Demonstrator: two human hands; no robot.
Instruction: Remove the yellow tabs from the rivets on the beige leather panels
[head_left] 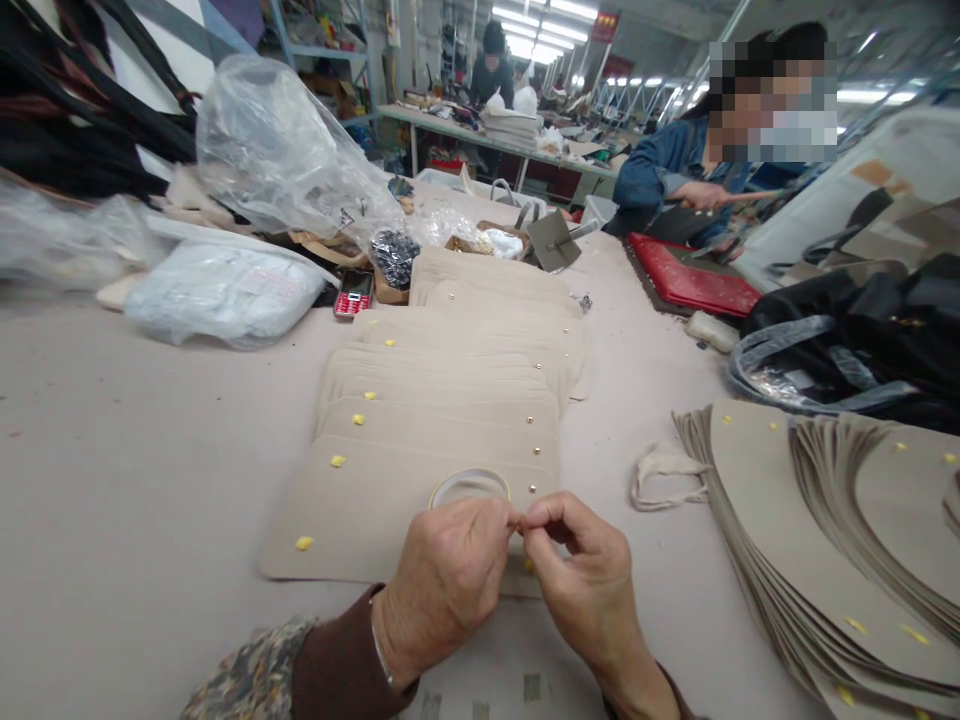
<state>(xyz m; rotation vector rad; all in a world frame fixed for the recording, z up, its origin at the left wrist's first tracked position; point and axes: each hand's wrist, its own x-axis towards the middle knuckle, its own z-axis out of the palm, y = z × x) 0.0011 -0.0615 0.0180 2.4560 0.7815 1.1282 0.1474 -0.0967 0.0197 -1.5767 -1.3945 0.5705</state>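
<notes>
My left hand (454,565) is closed around a narrow roll of tape (453,488) with a yellow edge, its ring standing up behind the knuckles. My right hand (585,565) is pinched, thumb against forefinger, right beside the left fingertips; whatever lies in that pinch is too small to make out. Both hands are above the nearest beige panel (397,500), which has rounded corners. Yellow tabs (337,461) mark its left side, and a small metal stud (532,489) shows at its right. More beige panels (442,375) overlap behind it in a row going away from me.
Fanned stacks of beige panels (795,520) lie at right, near a fabric loop (667,465) and black bags (862,330). A red phone (353,294) and plastic-wrapped packet (225,290) are at left. Beyond a red board (690,275), a co-worker (667,170) holds a tool.
</notes>
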